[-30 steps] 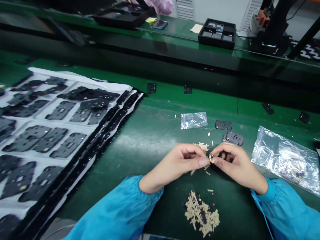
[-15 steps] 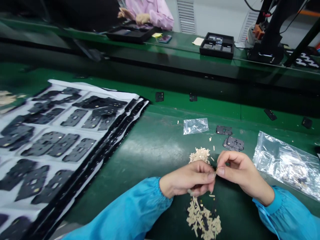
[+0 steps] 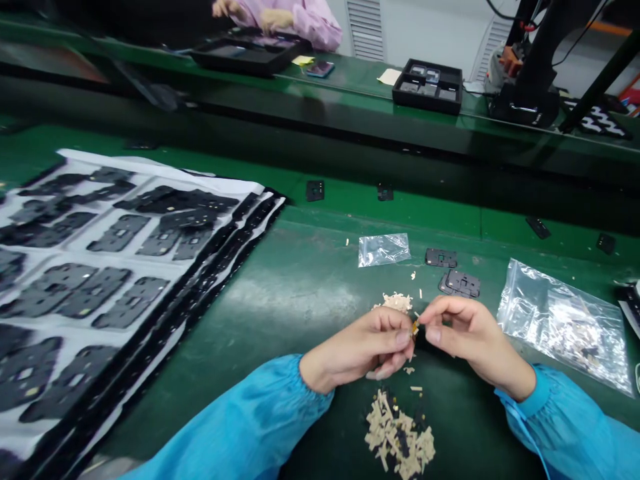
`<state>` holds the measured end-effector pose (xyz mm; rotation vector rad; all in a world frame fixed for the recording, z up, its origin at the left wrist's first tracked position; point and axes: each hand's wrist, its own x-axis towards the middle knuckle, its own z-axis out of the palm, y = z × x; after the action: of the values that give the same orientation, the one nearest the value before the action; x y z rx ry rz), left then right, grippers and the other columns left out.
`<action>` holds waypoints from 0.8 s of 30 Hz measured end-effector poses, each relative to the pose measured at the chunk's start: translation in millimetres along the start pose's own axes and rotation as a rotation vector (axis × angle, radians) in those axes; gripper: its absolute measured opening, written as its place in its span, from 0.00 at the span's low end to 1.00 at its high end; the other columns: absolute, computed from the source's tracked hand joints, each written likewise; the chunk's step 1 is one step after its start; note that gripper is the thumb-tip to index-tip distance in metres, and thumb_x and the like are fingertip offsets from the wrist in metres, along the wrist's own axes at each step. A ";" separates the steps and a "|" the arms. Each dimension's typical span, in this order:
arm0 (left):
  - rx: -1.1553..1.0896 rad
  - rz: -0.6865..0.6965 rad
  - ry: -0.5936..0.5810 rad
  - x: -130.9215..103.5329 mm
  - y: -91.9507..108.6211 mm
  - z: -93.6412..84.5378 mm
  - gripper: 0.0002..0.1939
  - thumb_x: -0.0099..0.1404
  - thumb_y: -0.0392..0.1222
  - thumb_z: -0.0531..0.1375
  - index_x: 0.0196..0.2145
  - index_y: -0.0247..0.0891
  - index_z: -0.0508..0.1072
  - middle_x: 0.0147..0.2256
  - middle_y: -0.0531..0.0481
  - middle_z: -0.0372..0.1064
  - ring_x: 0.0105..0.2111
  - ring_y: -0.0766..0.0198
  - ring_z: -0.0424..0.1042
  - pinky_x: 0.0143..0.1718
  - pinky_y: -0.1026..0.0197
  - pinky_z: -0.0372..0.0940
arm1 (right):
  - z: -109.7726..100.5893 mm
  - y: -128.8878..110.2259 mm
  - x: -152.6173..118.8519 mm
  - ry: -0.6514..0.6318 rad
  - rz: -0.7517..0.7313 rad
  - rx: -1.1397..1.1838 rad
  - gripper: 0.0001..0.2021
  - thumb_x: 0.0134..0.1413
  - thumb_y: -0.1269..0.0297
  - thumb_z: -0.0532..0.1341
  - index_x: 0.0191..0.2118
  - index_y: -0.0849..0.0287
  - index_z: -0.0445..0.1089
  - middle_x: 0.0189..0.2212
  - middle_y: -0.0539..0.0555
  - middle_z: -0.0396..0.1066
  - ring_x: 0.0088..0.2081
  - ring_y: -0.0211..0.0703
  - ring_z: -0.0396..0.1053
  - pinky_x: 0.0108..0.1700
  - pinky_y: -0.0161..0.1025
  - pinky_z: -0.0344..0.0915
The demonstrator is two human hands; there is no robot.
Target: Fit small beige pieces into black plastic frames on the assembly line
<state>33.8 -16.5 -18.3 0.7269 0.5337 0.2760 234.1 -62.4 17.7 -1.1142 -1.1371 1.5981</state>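
Note:
My left hand (image 3: 383, 343) pinches a small yellowish piece (image 3: 415, 327) between thumb and fingers. Just to its right, my right hand (image 3: 460, 330) has thumb and forefinger close together at a tiny pale strip by that piece. Below both hands lies a pile of beige strips mixed with dark bits (image 3: 400, 437). A second heap of pale pieces (image 3: 397, 302) shows behind my left hand. Flat black parts (image 3: 461, 283) lie beyond my right hand, beside a small clear bag (image 3: 384, 250).
Stacked white trays of black parts (image 3: 123, 297) cover the left side. A large clear bag (image 3: 570, 327) with small pieces lies at right. Across the raised shelf, a person in a pink sleeve (image 3: 317, 27) works at a black tray (image 3: 250, 53); a black box (image 3: 429, 87) stands nearby.
The view has shifted slightly. The yellowish piece at my left fingertips now shows more clearly, and my right fingertips have drawn slightly away from my left thumb.

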 end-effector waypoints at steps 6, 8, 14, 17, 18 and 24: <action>0.041 -0.100 -0.094 2.1 -7.3 -0.8 0.30 0.52 0.65 0.72 0.21 0.33 0.71 0.15 0.57 0.61 0.11 0.76 0.52 0.11 0.71 0.43 | 6.7 1.6 -1.6 -0.048 -0.006 0.160 0.11 0.51 0.56 0.75 0.36 0.55 0.78 0.29 0.48 0.73 0.31 0.38 0.70 0.34 0.37 0.69; 0.056 -0.110 -0.098 1.5 -7.7 -1.3 0.30 0.53 0.66 0.71 0.21 0.33 0.70 0.14 0.58 0.59 0.11 0.77 0.51 0.12 0.71 0.41 | 7.7 -0.4 -0.8 -0.047 -0.007 0.150 0.12 0.49 0.56 0.75 0.34 0.55 0.77 0.27 0.47 0.73 0.30 0.39 0.69 0.34 0.37 0.69; 0.092 -0.153 -0.028 0.9 -9.9 -7.9 0.32 0.48 0.68 0.72 0.21 0.35 0.67 0.16 0.58 0.61 0.12 0.76 0.53 0.14 0.70 0.43 | 7.7 -0.5 2.7 -0.013 -0.010 0.176 0.14 0.41 0.57 0.79 0.30 0.56 0.78 0.26 0.46 0.72 0.27 0.36 0.65 0.28 0.35 0.61; 0.107 -0.193 0.009 0.6 -13.6 -10.3 0.33 0.47 0.70 0.72 0.23 0.35 0.67 0.18 0.56 0.62 0.13 0.76 0.52 0.14 0.69 0.42 | 8.1 2.1 5.6 0.027 -0.034 0.193 0.16 0.37 0.55 0.80 0.28 0.56 0.77 0.26 0.47 0.72 0.27 0.36 0.64 0.28 0.35 0.60; 0.114 -0.207 0.024 0.6 -14.9 -11.0 0.34 0.47 0.70 0.71 0.23 0.36 0.67 0.18 0.56 0.62 0.14 0.76 0.51 0.15 0.69 0.42 | 8.0 2.3 7.2 0.037 -0.029 0.205 0.17 0.35 0.55 0.81 0.28 0.57 0.77 0.26 0.47 0.72 0.27 0.36 0.64 0.28 0.35 0.60; 0.268 -0.189 0.163 -2.5 1.5 -9.4 0.32 0.53 0.73 0.65 0.24 0.37 0.70 0.16 0.57 0.57 0.16 0.72 0.50 0.16 0.68 0.45 | -0.3 -6.5 5.0 0.105 0.032 0.246 0.16 0.33 0.58 0.81 0.25 0.58 0.76 0.23 0.47 0.71 0.25 0.36 0.64 0.30 0.35 0.63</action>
<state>26.4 -11.3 -22.2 0.9110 0.7999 0.0878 234.2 -56.2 23.1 -1.0441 -0.8321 1.6338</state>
